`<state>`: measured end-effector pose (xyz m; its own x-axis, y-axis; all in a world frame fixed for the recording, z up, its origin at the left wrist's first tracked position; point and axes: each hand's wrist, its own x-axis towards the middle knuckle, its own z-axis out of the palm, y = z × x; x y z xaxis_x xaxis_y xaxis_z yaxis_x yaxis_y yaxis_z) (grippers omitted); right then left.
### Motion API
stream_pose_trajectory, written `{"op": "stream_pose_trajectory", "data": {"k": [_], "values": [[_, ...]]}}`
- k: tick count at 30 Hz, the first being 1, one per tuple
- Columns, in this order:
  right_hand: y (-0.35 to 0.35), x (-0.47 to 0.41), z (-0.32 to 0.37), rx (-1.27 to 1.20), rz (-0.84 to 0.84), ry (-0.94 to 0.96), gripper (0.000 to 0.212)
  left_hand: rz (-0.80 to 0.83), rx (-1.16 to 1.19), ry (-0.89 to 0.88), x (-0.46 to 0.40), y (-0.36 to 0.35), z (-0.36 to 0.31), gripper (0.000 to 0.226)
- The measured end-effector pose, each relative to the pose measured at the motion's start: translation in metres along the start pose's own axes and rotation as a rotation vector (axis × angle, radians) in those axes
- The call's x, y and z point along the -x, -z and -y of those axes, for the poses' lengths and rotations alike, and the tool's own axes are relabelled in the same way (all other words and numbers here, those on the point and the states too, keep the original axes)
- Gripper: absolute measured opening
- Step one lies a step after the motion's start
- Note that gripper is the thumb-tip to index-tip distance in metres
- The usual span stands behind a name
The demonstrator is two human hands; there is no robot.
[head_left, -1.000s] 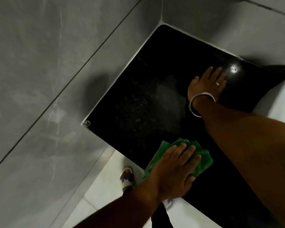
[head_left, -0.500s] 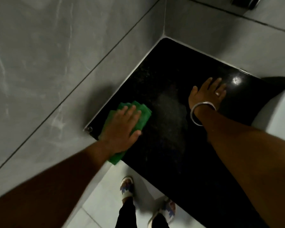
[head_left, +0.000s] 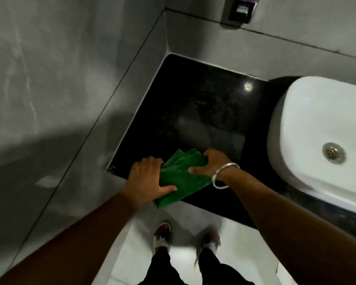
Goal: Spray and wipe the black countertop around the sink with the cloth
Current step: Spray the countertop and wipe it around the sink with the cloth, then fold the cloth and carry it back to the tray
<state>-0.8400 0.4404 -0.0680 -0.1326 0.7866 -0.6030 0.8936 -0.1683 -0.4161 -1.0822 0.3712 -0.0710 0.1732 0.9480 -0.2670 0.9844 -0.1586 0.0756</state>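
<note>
Grey tiled walls (head_left: 70, 79) met at the black countertop (head_left: 193, 103), beside a white sink (head_left: 308, 124). The green cloth (head_left: 181, 177) lay folded at its front edge. The left hand (head_left: 146, 182) and right hand (head_left: 210, 165) each gripped 1 side.

A single head-worn wide-angle camera looks steeply down from close above the glossy black stone bench (head_left: 203, 103), centred in the frame. Grey tiled walls (head_left: 49, 79) fill the left and top, the white oval ceramic sink (head_left: 308, 120) the right edge, pale floor (head_left: 234, 254) the bottom.
</note>
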Motion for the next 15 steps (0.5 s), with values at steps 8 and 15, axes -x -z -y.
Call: {"op": "stream_pose_trajectory", "data": {"k": [8,15], "values": [[-0.004,0.039,-0.012,-0.502,0.033,-0.175,0.031,0.567,0.607,-0.035,-0.038,0.043,0.003,0.043],[-0.031,0.155,-0.086,-1.322,-0.245,-0.224,0.014,0.712,1.112,0.093,-0.054,0.071,-0.068,0.048]]}}
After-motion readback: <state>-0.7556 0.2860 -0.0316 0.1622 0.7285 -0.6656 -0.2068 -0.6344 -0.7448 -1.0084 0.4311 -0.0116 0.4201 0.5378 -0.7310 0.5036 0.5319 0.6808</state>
